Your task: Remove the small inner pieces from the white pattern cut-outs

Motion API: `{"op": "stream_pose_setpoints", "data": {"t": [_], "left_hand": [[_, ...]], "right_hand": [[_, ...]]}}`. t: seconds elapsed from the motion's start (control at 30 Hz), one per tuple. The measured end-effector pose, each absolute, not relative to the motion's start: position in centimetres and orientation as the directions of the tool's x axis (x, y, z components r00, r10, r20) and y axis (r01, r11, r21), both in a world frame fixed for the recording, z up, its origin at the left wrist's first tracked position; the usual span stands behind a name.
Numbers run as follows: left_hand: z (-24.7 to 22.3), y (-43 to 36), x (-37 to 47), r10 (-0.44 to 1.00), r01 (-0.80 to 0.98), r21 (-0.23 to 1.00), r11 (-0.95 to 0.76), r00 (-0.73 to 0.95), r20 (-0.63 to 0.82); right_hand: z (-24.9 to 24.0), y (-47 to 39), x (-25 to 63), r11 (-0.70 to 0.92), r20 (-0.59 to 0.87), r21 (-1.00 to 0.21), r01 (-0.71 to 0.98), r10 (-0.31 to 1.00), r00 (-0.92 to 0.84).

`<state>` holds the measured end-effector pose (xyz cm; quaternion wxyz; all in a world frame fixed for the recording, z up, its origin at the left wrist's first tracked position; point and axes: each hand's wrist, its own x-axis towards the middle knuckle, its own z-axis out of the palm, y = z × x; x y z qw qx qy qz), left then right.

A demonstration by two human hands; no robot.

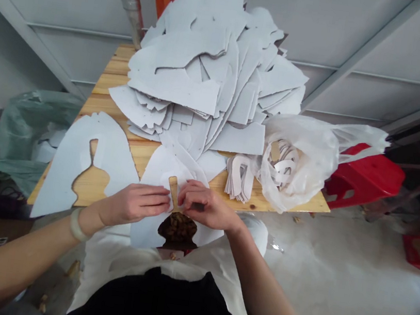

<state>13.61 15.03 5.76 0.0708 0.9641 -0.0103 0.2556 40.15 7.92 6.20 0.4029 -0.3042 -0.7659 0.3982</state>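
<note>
We saw the white sheet [144, 233] at the near edge of the worktop [106, 77], its lower part reaching over the lap, directly beneath both hands. Its narrow slot [173, 188] ran away from us, tipping slightly left at the far end, with the left hand [143, 203] and right hand [203, 206] flanking it, about equally near. The left fingers lay straight and close together; the right ones curled by the slot's edge. We could not tell whether either hand pinched the card, since the left thumb was hidden. Nor could we make out how the sheet's far end met the pile of pieces [188, 92].
</note>
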Motion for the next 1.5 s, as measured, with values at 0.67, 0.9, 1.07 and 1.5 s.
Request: {"op": "stream_pose_setpoints", "data": {"t": [0.67, 0.9, 1.07, 1.5], "left_hand": [[5.9, 15.0, 14.0, 0.022, -0.037, 0.120, -0.992, 0.893, 0.450], [6.2, 14.4, 14.0, 0.077, -0.013, 0.214, -0.977, 0.911, 0.406], [5.8, 14.6, 15.4, 0.405, 0.198, 0.435, -0.878, 0.792, 0.457], [4.3, 16.7, 17.9, 0.459, 0.265, 0.441, -0.858, 0.780, 0.425]], "right_hand": [[5.6, 7.6, 40.2, 0.172, 0.188, -0.982, -0.080, 0.939, -0.290], [5.3, 7.4, 40.4, 0.183, 0.191, -0.982, -0.055, 0.944, -0.270], [5.7, 6.9, 40.0, 0.338, 0.315, -0.939, 0.065, 0.919, -0.239], [4.6, 2.6, 35.3, 0.524, 0.568, -0.569, 0.634, 0.808, -0.157]]}}
